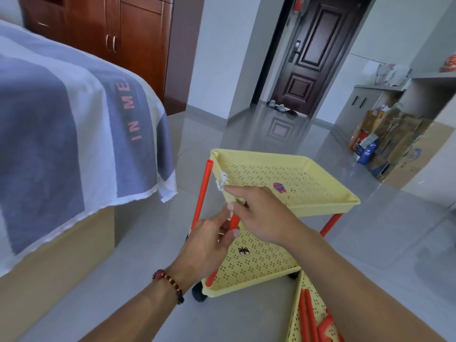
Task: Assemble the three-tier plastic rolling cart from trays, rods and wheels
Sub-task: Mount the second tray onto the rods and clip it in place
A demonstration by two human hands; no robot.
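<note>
- Head view: the half-built cart stands on the grey tiled floor (148, 255) near the bed; its upper pale yellow perforated plastic tray (291, 178) sits over the lower yellow perforated tray (251, 265), which rides on black wheels (198, 293).
- The left hand (207, 243) has its fingers (230, 211) curled around the near-left red plastic rod (234, 222) just under the upper tray; the right hand (261, 213) pinches that tray's near-left rim, index finger reaching towards a small white clip (221, 181).
- Risk: the far-left red rod (202, 193) stands beside the upper tray's corner, its open top level with the rim, so it does not look seated; pressing down here could tip the tray or spring the rod loose.
- Risk: the cart is on wheels and a hard push could roll it away on the glossy tiles.
- Risk: if the held rod goes in crooked, the socket could jam or the thin rim could crack.
- Hidden: the socket where the held rod meets the upper tray lies behind both hands, so I cannot tell whether it is home.
- The right-hand red rod (332, 224) shows only in part; any far-right rod is covered by the tray.
- The third yellow tray (299, 324), with spare red rods (309, 317) in it, is cut off by the bottom edge and the right forearm.
</note>
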